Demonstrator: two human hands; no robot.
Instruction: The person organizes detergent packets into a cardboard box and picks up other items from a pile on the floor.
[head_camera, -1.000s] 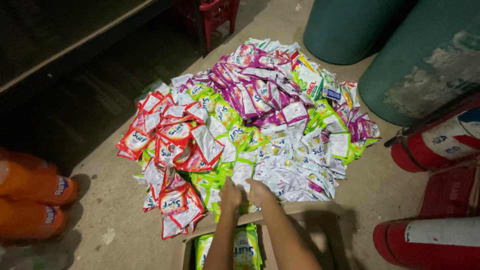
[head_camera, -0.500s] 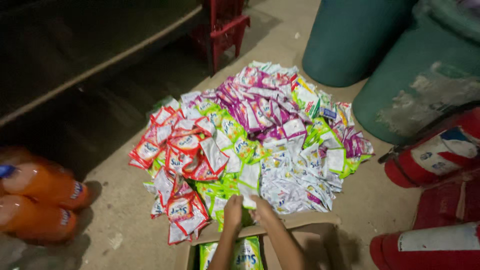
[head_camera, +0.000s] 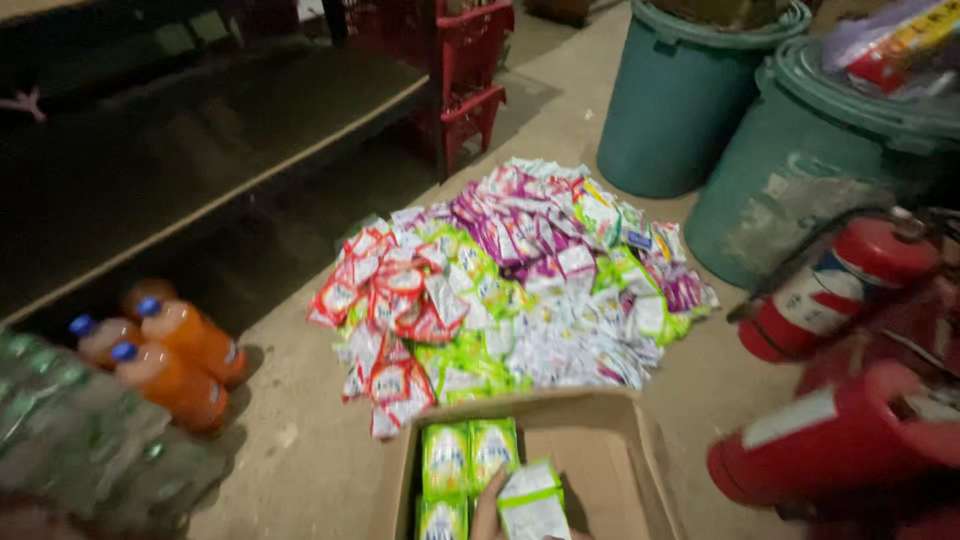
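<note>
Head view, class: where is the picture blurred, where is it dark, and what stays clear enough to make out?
Head view: motion blur smears the red fire extinguishers at right and the clear bottles at lower left; the shelf area at upper left sits in deep shadow; the sachet pile and the cardboard box are dimly lit and soft, yet their colours read.

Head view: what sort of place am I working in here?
Probably a shop's storeroom: a heap of sachets on a concrete floor, orange drink bottles under a shelf, big green bins, red fire extinguishers.
</note>
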